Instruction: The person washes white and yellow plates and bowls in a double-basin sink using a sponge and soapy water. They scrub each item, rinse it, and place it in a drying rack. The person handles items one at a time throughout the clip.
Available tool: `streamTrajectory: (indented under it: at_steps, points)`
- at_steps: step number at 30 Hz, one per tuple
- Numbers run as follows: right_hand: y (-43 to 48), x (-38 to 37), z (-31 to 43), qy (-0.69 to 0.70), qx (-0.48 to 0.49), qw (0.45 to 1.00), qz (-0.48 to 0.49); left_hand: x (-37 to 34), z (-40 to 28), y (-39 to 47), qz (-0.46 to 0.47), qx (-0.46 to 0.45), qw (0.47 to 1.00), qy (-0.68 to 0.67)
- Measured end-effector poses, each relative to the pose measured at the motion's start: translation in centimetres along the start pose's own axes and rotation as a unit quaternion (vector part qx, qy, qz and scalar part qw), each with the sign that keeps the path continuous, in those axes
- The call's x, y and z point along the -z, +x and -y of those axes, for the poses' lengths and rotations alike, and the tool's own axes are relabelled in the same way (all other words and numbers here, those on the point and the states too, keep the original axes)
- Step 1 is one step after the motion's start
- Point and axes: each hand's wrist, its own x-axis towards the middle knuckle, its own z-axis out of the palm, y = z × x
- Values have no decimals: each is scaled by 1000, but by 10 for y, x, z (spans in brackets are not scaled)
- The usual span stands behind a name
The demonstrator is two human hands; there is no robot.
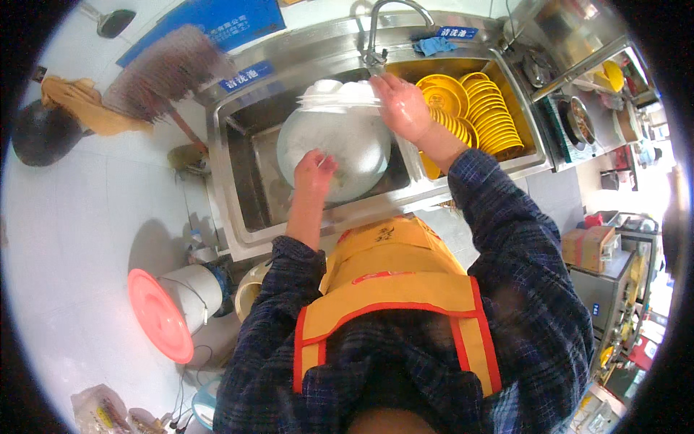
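A large round basin of cloudy water (pixel 352 141) sits in the left bay of a steel double sink. My left hand (pixel 315 171) is over the near left part of the basin, fingers bent around a small whitish thing too unclear to name. My right hand (pixel 404 106) is at the basin's far right rim, by a stack of white dishes (pixel 339 97) at the back edge; whether it grips one is hidden. Yellow plates and bowls (pixel 490 116) stand stacked in the right bay, beside my right forearm.
A faucet (pixel 374 43) rises behind the divider, with a blue cloth (pixel 435 46) on the back ledge. A brush broom (pixel 173 76) leans at the left. A white bucket (pixel 190 293) and a pink lid (pixel 160 316) are at the lower left. A pan of food (pixel 580 122) stands on the right counter.
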Motion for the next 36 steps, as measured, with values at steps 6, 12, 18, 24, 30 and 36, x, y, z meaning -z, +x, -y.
streamTrajectory:
  at_steps: [6,12,18,24,30,36]
  points:
    - [22,6,28,-47,62,996,-35,34,-29,-13,-52,17,998,-43]
    - [19,15,47,-65,42,996,-42,41,-38,-22,-18,2,1000,-20]
    - [-7,6,44,-21,-120,986,-110,47,-26,-8,-3,61,998,-10]
    - [-123,-59,-25,479,-576,651,-121,38,-11,-6,19,119,992,44]
    - [-255,47,-28,497,-665,488,-269,-14,8,-19,87,134,973,166]
    - [-434,127,-61,300,-701,523,-382,-93,91,-49,170,212,931,244]
